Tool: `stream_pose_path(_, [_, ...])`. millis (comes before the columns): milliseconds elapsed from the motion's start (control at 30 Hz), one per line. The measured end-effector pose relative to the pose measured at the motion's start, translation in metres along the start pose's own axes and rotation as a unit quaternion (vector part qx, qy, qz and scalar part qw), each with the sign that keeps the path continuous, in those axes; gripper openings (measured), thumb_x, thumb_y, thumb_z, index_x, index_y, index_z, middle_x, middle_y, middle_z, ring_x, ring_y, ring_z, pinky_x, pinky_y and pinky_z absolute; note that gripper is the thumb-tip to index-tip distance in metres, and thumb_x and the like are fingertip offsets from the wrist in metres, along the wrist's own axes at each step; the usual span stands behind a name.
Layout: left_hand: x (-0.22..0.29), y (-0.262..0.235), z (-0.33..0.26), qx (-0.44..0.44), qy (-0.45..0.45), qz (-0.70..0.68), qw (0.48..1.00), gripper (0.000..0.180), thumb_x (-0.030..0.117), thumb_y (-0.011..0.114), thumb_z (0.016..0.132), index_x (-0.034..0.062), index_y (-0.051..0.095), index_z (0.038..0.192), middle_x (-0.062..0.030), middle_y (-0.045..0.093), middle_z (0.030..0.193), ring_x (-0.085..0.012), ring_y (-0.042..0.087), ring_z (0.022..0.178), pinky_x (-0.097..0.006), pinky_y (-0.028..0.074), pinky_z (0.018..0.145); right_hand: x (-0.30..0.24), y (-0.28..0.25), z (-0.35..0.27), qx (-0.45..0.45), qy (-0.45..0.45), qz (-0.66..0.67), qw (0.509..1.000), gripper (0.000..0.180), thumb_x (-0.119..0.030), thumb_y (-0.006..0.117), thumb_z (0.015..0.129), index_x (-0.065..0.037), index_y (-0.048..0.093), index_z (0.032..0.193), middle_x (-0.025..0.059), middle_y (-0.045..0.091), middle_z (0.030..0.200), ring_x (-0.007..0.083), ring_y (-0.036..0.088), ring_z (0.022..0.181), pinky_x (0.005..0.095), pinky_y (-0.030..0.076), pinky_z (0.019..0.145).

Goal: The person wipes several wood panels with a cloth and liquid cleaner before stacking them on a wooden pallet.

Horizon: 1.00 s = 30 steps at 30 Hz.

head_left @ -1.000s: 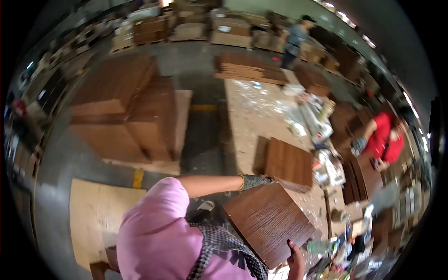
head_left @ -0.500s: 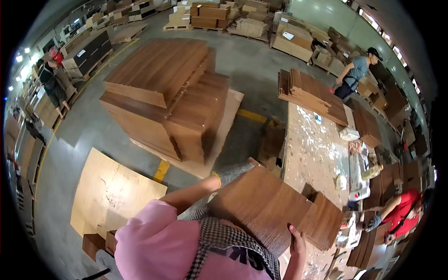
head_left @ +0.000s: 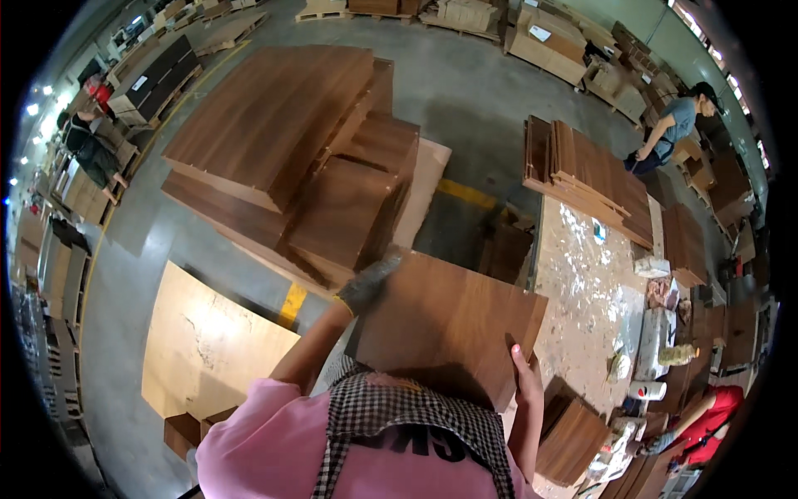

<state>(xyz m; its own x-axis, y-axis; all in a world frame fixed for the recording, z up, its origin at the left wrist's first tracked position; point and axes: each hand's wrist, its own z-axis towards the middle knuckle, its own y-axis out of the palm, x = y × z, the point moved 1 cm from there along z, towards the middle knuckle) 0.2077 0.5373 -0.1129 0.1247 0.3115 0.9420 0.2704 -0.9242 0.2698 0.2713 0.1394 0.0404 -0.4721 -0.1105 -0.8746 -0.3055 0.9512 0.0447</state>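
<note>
Held in front of my body is a brown wood-grain panel (head_left: 453,320), its broad face turned up. My left hand (head_left: 371,281), in a grey glove with a yellow cuff, grips its far left edge; some of the fingers are hidden. On the near right edge is my bare right hand (head_left: 527,373), thumb on top and fingers out of sight beneath. Beyond the left hand rises a large stack of matching brown wooden units (head_left: 274,125), set on a flat sheet (head_left: 428,183) on the floor. More brown panels (head_left: 572,437) lie on the workbench near my right forearm.
A worn, white-stained workbench (head_left: 573,283) runs along the right, with a panel pile (head_left: 594,175) at its far end. A pale board (head_left: 208,341) lies at left. One co-worker (head_left: 677,125) stands beyond the bench; another in red (head_left: 706,424) is at right.
Both my hands have carried the panel leftward, away from the panels on the bench and nearer the large stack. My view has shifted with my body. The co-worker in red has bent lower.
</note>
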Motion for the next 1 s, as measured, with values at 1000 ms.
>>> stream_pose_path(1000, [0.168,-0.112,0.286,0.407,-0.162,-0.183,0.88,0.066,0.054,0.046,0.099,0.0011,0.053,0.138,-0.0056,0.057,0.133,-0.0152,0.051,0.116,-0.029,0.036,0.104,-0.251,0.259,0.625,-0.275,0.099,-0.228,0.929,0.082,-0.039,0.083,0.077,0.003,0.047,0.138,0.0165,0.055,0.133,0.0302,0.053,0.122,0.0392,0.041,0.101])
